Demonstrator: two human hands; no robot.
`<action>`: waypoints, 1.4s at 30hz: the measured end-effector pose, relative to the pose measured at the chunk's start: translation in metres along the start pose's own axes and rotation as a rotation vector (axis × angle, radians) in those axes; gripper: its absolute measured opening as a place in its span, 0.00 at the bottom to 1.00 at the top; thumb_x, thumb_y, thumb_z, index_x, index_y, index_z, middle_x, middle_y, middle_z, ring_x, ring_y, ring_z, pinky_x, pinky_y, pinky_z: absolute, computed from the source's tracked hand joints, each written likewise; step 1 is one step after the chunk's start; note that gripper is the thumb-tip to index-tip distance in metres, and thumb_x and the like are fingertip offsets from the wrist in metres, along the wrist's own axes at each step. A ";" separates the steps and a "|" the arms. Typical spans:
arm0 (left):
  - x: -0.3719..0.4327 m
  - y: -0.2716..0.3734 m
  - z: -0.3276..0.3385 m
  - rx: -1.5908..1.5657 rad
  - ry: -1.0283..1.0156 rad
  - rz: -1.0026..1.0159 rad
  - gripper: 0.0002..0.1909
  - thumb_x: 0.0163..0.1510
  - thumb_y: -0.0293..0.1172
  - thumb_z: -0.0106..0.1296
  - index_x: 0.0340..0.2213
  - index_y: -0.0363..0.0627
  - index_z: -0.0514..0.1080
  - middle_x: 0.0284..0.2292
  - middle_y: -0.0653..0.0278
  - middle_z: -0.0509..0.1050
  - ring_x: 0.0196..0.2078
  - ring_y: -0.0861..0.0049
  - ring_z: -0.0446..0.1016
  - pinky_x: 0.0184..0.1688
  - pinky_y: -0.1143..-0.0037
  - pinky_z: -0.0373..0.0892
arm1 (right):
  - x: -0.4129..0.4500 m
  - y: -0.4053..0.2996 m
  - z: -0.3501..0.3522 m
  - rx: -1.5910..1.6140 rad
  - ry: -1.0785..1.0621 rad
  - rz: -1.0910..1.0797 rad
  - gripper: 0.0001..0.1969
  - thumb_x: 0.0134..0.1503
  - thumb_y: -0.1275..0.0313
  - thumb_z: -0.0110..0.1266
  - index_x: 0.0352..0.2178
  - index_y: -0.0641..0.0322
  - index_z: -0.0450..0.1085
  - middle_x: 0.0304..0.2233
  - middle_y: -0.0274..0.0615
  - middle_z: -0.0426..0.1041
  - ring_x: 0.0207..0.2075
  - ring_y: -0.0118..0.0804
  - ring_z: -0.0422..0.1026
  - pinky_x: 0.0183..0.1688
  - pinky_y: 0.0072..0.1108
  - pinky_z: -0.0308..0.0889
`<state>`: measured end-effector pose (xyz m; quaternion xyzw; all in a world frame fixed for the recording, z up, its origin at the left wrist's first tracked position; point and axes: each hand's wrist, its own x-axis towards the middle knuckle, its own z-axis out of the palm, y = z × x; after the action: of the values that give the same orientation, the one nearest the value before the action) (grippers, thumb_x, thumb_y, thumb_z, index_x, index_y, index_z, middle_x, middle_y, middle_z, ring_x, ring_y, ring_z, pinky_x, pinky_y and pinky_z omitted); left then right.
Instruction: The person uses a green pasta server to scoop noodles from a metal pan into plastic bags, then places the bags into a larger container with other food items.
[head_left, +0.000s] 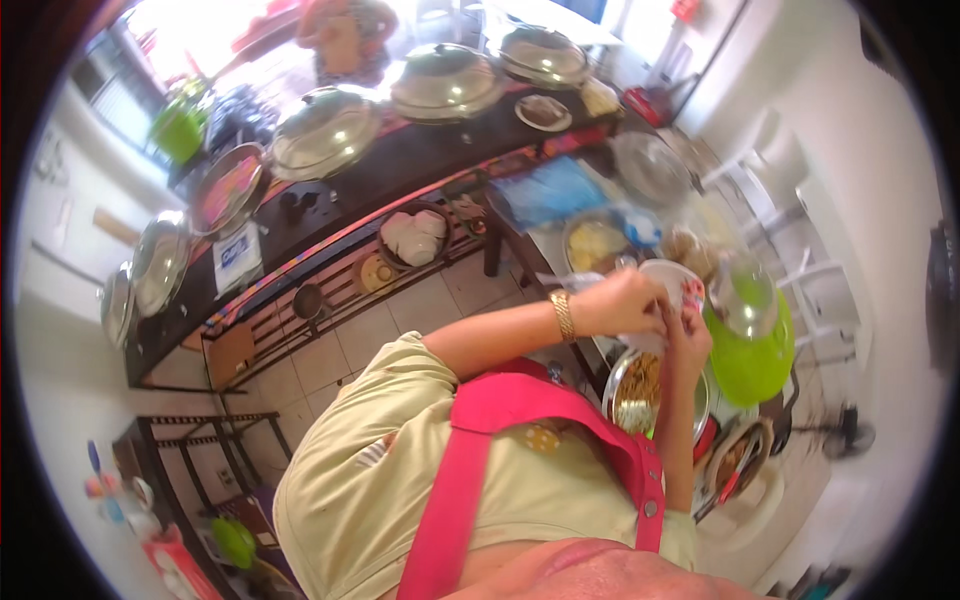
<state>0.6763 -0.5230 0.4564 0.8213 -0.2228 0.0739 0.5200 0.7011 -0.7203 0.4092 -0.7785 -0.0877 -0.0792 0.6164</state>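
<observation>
My left hand (619, 302), with a gold bracelet or watch at the wrist, meets my right hand (686, 337) above the side table. The fingertips of both are drawn together in a pinch; what lies between them is too small to make out. Behind and around the fingers is a white dish with a red floral print (690, 291); whether a hand grips it is unclear. Just below, partly hidden by my right forearm, a round metal tray (613, 390) holds brown food (641, 379) and a white portion. A bowl of yellow pieces (596, 246) stands beyond my left hand.
Domed steel lids (444, 81) line the long dark table (360, 180), with a person (341, 45) behind it. A blue plastic sheet (551, 191), a clear lid (651, 169), a bright green item (754, 367) and a pan with a red-handled utensil (739, 457) surround the side table.
</observation>
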 end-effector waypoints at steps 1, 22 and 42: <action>-0.002 -0.011 0.003 0.017 0.038 -0.006 0.15 0.45 0.35 0.63 0.31 0.35 0.76 0.26 0.51 0.77 0.29 0.65 0.78 0.35 0.72 0.72 | 0.000 -0.002 0.002 -0.015 -0.021 -0.015 0.11 0.53 0.67 0.63 0.27 0.64 0.72 0.26 0.29 0.70 0.28 0.19 0.63 0.30 0.15 0.58; -0.018 -0.017 0.011 -1.082 0.082 -0.464 0.07 0.57 0.30 0.45 0.36 0.41 0.67 0.32 0.65 0.73 0.35 0.78 0.74 0.36 0.76 0.72 | 0.007 0.036 0.017 -0.350 -0.211 -0.044 0.07 0.42 0.77 0.58 0.26 0.68 0.72 0.31 0.48 0.73 0.34 0.40 0.71 0.39 0.26 0.65; -0.057 -0.018 0.023 0.532 0.104 -0.064 0.15 0.44 0.29 0.57 0.36 0.38 0.71 0.37 0.52 0.69 0.37 0.58 0.75 0.38 0.68 0.72 | -0.016 0.012 -0.021 0.174 -0.351 0.198 0.13 0.56 0.72 0.49 0.38 0.71 0.73 0.34 0.41 0.73 0.31 0.24 0.70 0.33 0.17 0.65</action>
<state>0.6307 -0.5207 0.4107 0.9308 -0.1422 0.1556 0.2987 0.6878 -0.7441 0.3987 -0.7289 -0.1233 0.1262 0.6615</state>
